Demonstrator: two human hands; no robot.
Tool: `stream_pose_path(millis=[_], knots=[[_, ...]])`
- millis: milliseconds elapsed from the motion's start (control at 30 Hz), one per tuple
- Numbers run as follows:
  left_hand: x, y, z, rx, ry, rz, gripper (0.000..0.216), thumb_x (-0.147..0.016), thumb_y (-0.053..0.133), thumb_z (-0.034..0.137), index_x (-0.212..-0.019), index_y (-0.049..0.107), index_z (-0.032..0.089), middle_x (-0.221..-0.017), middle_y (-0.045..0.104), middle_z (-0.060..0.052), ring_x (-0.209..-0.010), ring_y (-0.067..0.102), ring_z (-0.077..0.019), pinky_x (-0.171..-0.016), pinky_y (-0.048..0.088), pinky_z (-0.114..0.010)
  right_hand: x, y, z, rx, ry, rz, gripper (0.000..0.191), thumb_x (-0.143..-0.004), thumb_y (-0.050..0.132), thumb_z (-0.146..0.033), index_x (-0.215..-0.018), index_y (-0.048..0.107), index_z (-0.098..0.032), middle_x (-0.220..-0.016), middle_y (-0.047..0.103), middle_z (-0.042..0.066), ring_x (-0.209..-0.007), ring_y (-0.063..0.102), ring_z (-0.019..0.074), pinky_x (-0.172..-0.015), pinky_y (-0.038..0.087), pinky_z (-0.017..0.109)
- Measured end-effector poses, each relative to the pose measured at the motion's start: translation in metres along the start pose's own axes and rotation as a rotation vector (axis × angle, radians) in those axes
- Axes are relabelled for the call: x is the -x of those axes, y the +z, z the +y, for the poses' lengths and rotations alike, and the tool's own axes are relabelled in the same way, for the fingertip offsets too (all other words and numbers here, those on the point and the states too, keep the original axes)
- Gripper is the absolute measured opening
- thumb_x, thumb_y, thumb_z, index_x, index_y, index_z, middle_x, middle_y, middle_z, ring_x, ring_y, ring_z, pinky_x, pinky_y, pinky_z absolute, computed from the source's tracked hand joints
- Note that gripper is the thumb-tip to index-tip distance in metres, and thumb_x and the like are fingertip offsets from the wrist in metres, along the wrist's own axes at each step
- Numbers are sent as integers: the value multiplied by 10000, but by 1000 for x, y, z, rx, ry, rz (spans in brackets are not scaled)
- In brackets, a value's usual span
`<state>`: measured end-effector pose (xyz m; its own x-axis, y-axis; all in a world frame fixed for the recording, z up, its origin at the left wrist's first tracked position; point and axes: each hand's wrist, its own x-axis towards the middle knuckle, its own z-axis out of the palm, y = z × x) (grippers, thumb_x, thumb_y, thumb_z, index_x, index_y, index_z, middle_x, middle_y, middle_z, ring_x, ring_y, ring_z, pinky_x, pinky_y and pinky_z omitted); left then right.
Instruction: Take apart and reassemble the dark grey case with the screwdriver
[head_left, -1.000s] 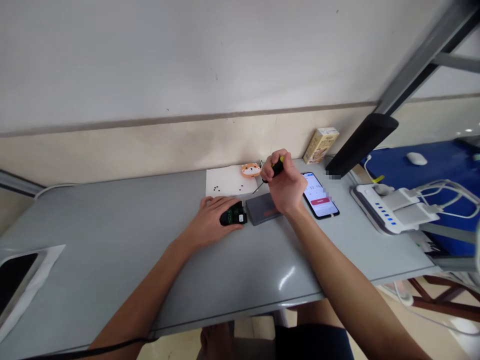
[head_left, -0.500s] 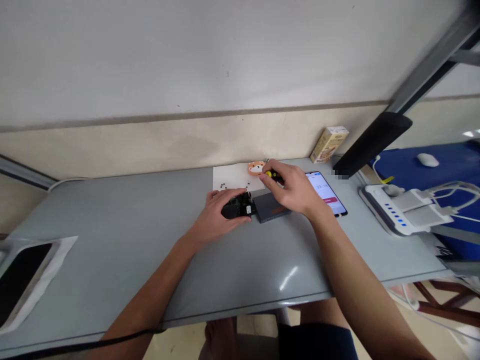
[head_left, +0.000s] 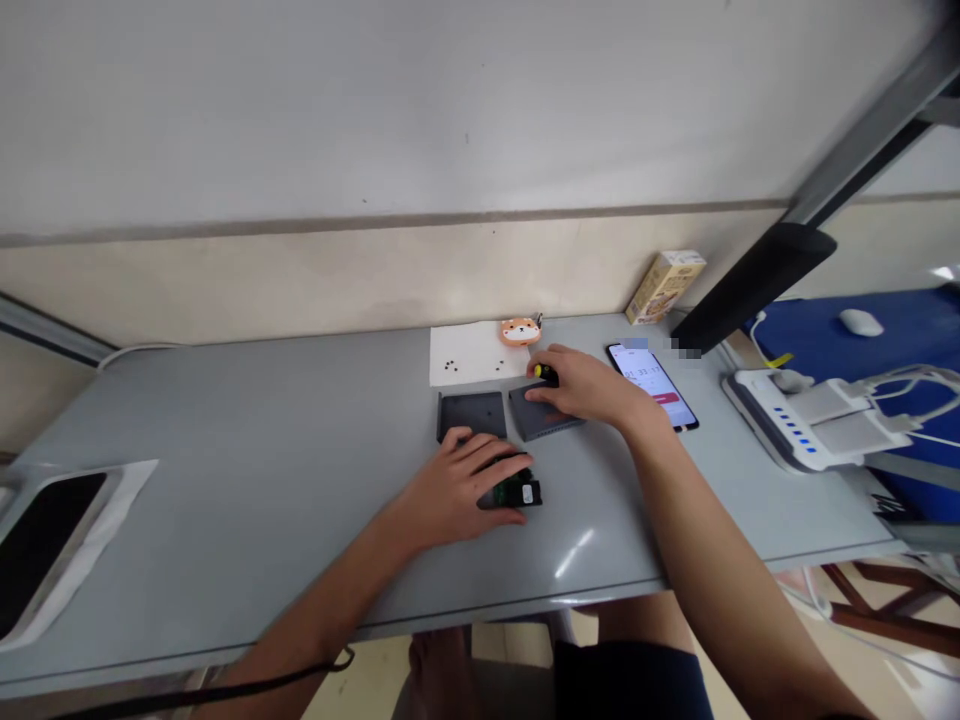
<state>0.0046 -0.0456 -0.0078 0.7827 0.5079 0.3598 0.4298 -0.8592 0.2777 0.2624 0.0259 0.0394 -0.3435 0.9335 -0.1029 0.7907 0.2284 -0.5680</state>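
My left hand [head_left: 469, 485] grips a green and black circuit board [head_left: 519, 492] with a small white label, fingers over its far edge and thumb along the near one. Just behind it lies a dark grey case half [head_left: 472, 410], partly covered by my fingers. Closed around a black screwdriver with a yellow end [head_left: 546, 373], my right hand [head_left: 577, 385] rests over a second dark grey case part [head_left: 536, 415]. The screwdriver's tip is hidden. Several tiny dark screws [head_left: 451, 366] lie on a white paper sheet [head_left: 472, 345] behind the case parts.
An orange animal-faced case [head_left: 520, 332] sits at the paper's right corner. To the right are a phone showing a timer [head_left: 652, 385], a drink carton [head_left: 665, 287], a black padded post [head_left: 754, 285] and a power strip [head_left: 787, 420]. Another phone-like device [head_left: 49, 545] lies far left.
My left hand has drawn the circuit board toward me and to the right, uncovering a case half behind it. My right hand has lowered slightly over the other case part, still holding the screwdriver.
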Motion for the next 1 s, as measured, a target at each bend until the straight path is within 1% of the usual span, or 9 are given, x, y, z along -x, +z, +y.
stream_pose_path(millis=[100, 167, 233, 300, 400, 500, 600, 800, 1000], knots=[[-1, -7, -13, 3, -33, 7, 549, -935, 665, 589, -1370, 602, 261, -1331, 692, -88, -1210, 626, -261, -1068, 358, -429, -3, 4, -1, 54, -12, 64, 256, -943, 642, -430, -1103, 665, -231, -1135, 677, 84, -763, 665, 180, -695, 457, 302], [-4, -15, -29, -33, -134, 51, 383, -1004, 601, 459, -1341, 622, 278, -1322, 682, -84, -1226, 611, -258, -1068, 368, -439, -5, 7, -3, 127, -27, 106, 240, -949, 637, -427, -1083, 674, -232, -1095, 687, 85, -867, 672, 224, -739, 455, 315], [-8, -22, -47, -108, -285, 165, 263, -1051, 497, 332, -1229, 678, 264, -1234, 688, -82, -1174, 620, -249, -1031, 391, -444, -7, 10, -5, 155, -37, 124, 230, -961, 621, -425, -1076, 670, -232, -1088, 690, 83, -883, 669, 231, -752, 452, 321], [-10, -26, -65, -146, -363, 230, 258, -1049, 474, 326, -1105, 710, 240, -1121, 680, -83, -1096, 629, -249, -987, 416, -443, -8, 11, -8, 141, -40, 137, 235, -972, 603, -434, -1082, 661, -234, -1117, 688, 79, -855, 665, 218, -741, 449, 317], [-4, -25, -80, -107, -442, 286, 251, -1039, 475, 349, -1029, 691, 221, -964, 646, -59, -962, 624, -224, -921, 453, -405, -7, 12, -10, 127, -33, 146, 258, -982, 582, -461, -1085, 655, -236, -1138, 685, 76, -822, 661, 206, -713, 444, 311], [5, -21, -82, -47, -496, 210, 231, -1031, 481, 365, -1075, 663, 231, -892, 630, -28, -869, 616, -204, -888, 461, -389, -6, 12, -11, 145, -34, 154, 261, -985, 577, -465, -1080, 659, -237, -1138, 684, 78, -852, 669, 215, -709, 441, 310], [7, -19, -81, -20, -517, 149, 204, -1010, 498, 350, -1089, 648, 236, -926, 680, -20, -856, 636, -203, -894, 455, -400, -5, 11, -10, 137, -31, 157, 266, -983, 581, -466, -1089, 659, -235, -1155, 683, 78, -852, 669, 212, -689, 437, 302], [6, -20, -86, -4, -553, 164, 202, -985, 504, 335, -1067, 657, 230, -900, 701, -18, -818, 639, -205, -853, 479, -388, -6, 14, -9, 152, -52, 183, 258, -988, 577, -464, -1052, 648, -225, -1165, 691, 74, -832, 668, 205, -657, 417, 299], [11, -18, -86, 19, -583, 208, 233, -1005, 485, 354, -1104, 659, 235, -972, 707, -34, -840, 624, -201, -813, 499, -367, -8, 19, -12, 234, -54, 199, 293, -1019, 514, -481, -1042, 651, -224, -1138, 697, 69, -813, 666, 211, -656, 390, 319]])
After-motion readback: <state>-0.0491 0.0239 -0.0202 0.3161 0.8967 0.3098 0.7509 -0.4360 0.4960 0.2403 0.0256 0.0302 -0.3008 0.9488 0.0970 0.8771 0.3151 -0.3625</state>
